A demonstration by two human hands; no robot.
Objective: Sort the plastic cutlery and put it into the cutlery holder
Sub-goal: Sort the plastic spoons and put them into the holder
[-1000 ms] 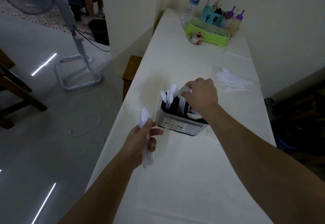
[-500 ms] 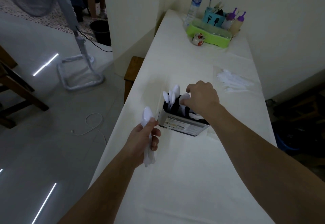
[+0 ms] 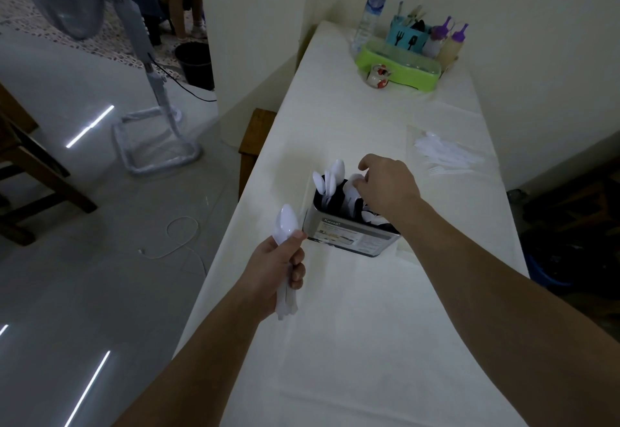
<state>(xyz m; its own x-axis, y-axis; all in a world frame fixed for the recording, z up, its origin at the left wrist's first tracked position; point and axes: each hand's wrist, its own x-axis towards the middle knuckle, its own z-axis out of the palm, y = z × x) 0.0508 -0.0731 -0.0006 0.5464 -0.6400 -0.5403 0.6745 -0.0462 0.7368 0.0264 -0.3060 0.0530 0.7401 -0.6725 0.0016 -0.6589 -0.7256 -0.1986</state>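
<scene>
Item, nearest: left hand (image 3: pixel 276 274), fingers and thumb wrapped round a bundle of white plastic spoons (image 3: pixel 285 225); one bowl stands clear above the thumb, the handles stick out below the fist.

Item, just beyond: cutlery holder (image 3: pixel 352 238), a metal box with a dark interior and a printed label on its near face, standing on the white-covered table (image 3: pixel 335 342). Upright spoons (image 3: pixel 330 178) fill its left compartment; further white pieces lie lower on the right, kind not discernible.

Item, over the holder: right hand (image 3: pixel 389 186), fingertips pinched on a white spoon bowl at the middle of the holder, thumb lifted apart.

Item, further right: loose pile of white cutlery (image 3: pixel 446 154) on a clear sheet, well apart from the holder, not yet sorted.

Item, far end: green tray (image 3: pixel 399 64), water bottle (image 3: pixel 372 7), purple-capped bottles (image 3: pixel 451 40).

Risks, as judged: the holder is light and narrow, so a sideways push from the right hand may tip it. The thin, slippery handles in the left fist could slide out below. Identical white pieces may end up in the wrong compartment.
</scene>
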